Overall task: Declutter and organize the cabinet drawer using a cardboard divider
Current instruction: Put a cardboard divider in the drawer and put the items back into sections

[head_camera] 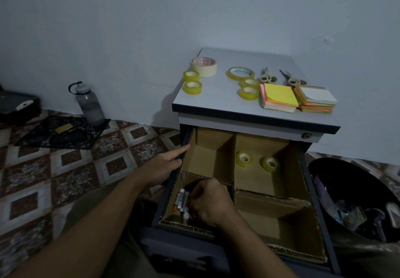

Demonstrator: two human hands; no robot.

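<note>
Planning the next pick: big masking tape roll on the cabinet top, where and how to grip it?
Pinch the masking tape roll by its wall, from above: fingers inside the open core, thumb outside. It lies flat, hole up, and small yellow rolls sit close at its front left, crowding a side approach.

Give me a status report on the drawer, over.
Left hand holds drawer edge. Right hand grips markers in divider's near-left cell. Two tapes in far-right cell. Nothing blocking.
</note>
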